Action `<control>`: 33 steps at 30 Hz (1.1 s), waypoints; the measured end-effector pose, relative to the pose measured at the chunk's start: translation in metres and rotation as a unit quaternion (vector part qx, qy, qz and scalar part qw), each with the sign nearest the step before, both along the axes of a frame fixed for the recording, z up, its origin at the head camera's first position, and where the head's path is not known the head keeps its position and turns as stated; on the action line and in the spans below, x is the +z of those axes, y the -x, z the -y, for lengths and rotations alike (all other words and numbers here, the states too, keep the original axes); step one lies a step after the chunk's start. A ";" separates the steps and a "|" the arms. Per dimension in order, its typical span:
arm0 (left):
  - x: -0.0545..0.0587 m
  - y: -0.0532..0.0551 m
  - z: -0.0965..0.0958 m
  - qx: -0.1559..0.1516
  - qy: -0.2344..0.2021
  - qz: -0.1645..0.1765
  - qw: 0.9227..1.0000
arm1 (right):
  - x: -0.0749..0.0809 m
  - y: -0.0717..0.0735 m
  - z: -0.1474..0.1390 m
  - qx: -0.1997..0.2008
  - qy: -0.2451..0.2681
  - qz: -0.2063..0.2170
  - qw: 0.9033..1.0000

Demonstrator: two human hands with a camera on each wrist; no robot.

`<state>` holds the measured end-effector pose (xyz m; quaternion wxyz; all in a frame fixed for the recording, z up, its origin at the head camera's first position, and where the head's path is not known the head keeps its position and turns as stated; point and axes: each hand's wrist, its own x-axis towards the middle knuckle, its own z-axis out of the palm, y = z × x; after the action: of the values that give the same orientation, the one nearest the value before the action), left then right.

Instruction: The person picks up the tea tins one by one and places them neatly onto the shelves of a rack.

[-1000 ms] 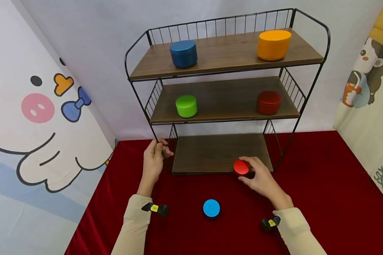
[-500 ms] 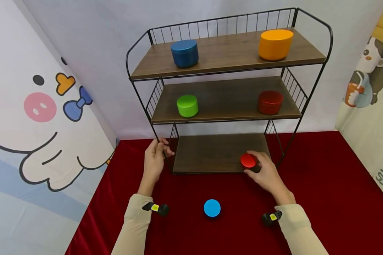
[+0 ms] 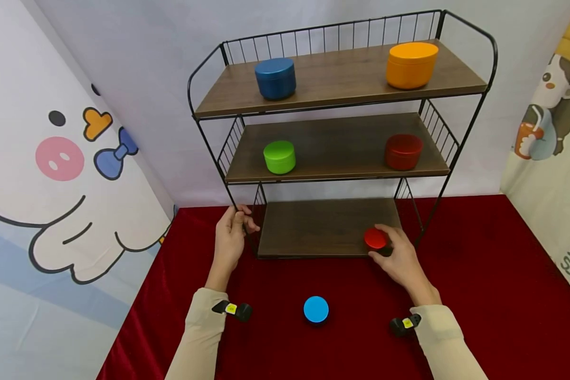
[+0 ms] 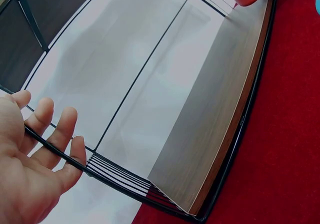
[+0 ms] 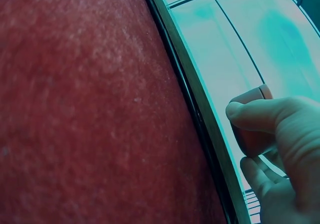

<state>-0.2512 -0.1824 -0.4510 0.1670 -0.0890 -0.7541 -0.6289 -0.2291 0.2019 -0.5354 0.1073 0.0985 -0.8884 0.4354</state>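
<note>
Thumb and fingers of my right hand (image 3: 400,258) grip a small round red tin (image 3: 375,238) at the right front of the bottom shelf (image 3: 323,227). In the right wrist view the tin (image 5: 252,134) is pinched close over the board. My left hand (image 3: 230,232) holds the left front post of a black wire rack with wooden shelves. The left wrist view shows the post (image 4: 55,150) running between the thumb and the loosely bent fingers. A round tin with a bright blue lid (image 3: 315,310) stands on the dark red cloth between the forearms.
The top shelf bears a dark blue tin (image 3: 275,79) and an orange oval tin (image 3: 411,66). On the middle shelf stand a green tin (image 3: 279,158) and a dark red tin (image 3: 402,152). Printed cloth walls (image 3: 104,232) close in the sides.
My right hand has carried the red tin rightward and slightly back, from the bottom shelf's front edge to nearer its right end. The left hand keeps its hold on the post.
</note>
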 end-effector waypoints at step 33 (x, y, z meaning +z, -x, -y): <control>-0.003 0.001 0.001 0.013 0.022 -0.008 1.000 | 0.002 0.003 -0.001 0.016 -0.034 0.058 0.998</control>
<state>-0.2526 -0.1835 -0.4541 0.1792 -0.0883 -0.7674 -0.6093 -0.2320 0.2033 -0.5338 0.0450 0.0909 -0.9055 0.4121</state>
